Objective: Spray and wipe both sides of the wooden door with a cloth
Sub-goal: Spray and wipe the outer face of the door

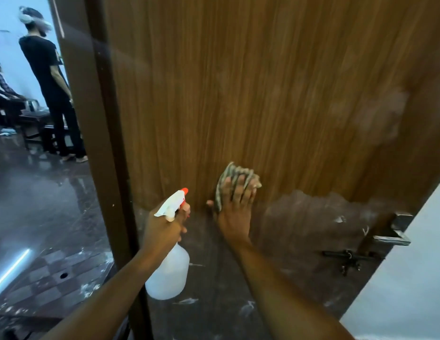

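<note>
Head | spray bottle left of cloth | handle right | bystander far left

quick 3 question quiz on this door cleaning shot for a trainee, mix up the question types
1. True or false: the left hand grips the spray bottle.
2. The cloth is: A) on the floor; B) pressed to the wooden door under the right hand; C) hanging from the left hand.
3. Fill in: the door handle lies to the ____ of the cloth.

Key: 1 true; 2 B; 3 right.
</note>
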